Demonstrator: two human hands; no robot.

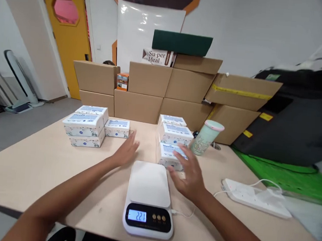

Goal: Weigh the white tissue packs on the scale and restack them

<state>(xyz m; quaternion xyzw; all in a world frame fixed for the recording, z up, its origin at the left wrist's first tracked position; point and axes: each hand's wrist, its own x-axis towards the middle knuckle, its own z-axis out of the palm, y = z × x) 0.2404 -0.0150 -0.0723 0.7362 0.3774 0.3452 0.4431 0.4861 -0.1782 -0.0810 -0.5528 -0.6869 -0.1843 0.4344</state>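
Tissue packs [83, 131] stand stacked at ten and one o'clock from the bare-topped scale [149, 184], apparently partly arranged, the remainder unclear, while left hand [125, 153] and right hand [190, 175] spread empty fingers.

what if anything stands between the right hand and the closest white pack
Nothing visible: the right hand overlaps the closest white pack in this view, though contact is unclear. The green tumbler stands beyond it to the right, and the scale sits nearer the person, neither in between.

Left hand [126, 150] and right hand [190, 175] near white scale [149, 182] and stacked tissue packs [176, 133]
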